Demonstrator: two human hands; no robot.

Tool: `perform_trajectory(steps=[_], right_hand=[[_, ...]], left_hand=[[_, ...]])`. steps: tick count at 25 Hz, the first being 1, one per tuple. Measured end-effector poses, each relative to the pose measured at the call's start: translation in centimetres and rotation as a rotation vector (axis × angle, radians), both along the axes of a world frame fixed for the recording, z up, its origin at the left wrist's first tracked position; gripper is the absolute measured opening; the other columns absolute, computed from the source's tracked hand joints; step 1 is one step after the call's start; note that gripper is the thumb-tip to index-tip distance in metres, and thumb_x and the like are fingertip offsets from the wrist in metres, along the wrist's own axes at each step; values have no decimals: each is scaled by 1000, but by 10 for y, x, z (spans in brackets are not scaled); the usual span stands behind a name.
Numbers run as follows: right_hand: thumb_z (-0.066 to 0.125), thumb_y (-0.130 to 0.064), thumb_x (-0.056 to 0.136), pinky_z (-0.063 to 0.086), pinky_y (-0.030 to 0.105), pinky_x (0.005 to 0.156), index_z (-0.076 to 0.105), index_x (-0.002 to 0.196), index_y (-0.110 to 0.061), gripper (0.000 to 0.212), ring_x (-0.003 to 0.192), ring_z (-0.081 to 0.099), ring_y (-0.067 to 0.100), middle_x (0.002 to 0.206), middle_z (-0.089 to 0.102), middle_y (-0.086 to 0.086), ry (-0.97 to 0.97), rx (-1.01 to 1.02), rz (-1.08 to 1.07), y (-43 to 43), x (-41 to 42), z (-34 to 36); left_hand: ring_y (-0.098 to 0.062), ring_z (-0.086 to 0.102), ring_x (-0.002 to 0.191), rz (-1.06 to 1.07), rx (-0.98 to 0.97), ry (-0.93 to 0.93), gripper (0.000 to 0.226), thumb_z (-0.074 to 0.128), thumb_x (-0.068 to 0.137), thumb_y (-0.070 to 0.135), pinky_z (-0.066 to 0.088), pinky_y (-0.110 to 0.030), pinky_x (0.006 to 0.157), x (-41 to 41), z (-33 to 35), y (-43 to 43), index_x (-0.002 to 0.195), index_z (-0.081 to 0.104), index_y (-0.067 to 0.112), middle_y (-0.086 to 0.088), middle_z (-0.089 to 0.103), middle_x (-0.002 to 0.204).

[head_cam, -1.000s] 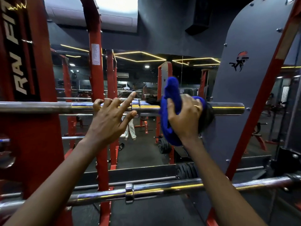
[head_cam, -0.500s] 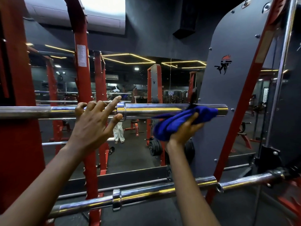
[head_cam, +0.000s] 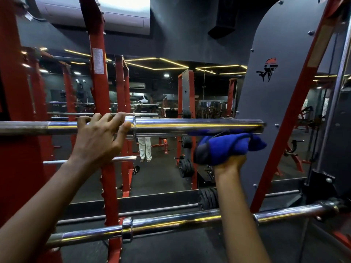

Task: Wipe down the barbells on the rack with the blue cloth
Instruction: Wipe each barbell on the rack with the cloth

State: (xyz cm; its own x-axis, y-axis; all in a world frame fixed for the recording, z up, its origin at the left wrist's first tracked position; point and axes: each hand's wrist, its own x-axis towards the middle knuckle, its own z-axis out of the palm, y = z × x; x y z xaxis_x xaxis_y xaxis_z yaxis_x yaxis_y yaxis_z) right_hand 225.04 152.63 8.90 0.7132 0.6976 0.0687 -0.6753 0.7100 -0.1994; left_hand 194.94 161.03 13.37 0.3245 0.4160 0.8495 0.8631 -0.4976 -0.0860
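A chrome upper barbell (head_cam: 190,125) runs level across the view at chest height, its sleeve ending at the right near a grey panel. My left hand (head_cam: 98,137) grips it just left of the collar, fingers curled over the top. My right hand (head_cam: 228,162) holds the bunched blue cloth (head_cam: 228,147) from below, pressed against the underside of the sleeve near its right end. A second chrome lower barbell (head_cam: 171,223) lies lower down, slanting up to the right, untouched.
Red rack uprights (head_cam: 98,82) stand behind the bars, and a red post fills the left edge. A grey machine panel (head_cam: 275,95) with a red diagonal beam stands at right. A mirror wall behind shows weight plates (head_cam: 185,168) and a person's legs.
My right hand dropped from over the top of the sleeve to beneath it and slid the cloth right toward the bar's end. My left hand closed more firmly around the bar.
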Motion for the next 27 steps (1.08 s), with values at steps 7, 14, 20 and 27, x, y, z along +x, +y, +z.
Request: perform_trajectory(steps=[7,14,20,27], right_hand=[[63,-39,101,53,36,100,61,126,-10,39,110,66,19,118,70,4,-1130,-449,-1271,11,31,6],[42,-54,97,24,51,122,65,117,-15,50,110,64,25,110,71,3,-1402,-940,-1190,9,31,52],[45,-52,100,39,44,106,64,112,-18,41,94,63,21,101,70,0,-1896,-483,-1284,22,-55,36],[61,-41,89,49,53,96,54,108,-6,40,105,54,26,116,52,13,-1239,-697,-1311,13,37,31]], left_hand=[[-39,54,127,259,-591,30,93,6,95,76,40,-42,88,19,64,-9,140,54,10,-22,58,138],[-28,56,112,-150,45,98,60,16,104,53,35,-44,91,-12,5,1,146,47,23,-5,57,131],[-20,45,112,-120,99,16,55,24,107,44,25,-45,98,-9,-20,7,159,32,28,1,56,120],[-22,44,111,-102,104,2,57,22,106,47,21,-38,97,-7,-22,12,159,30,28,0,55,120]])
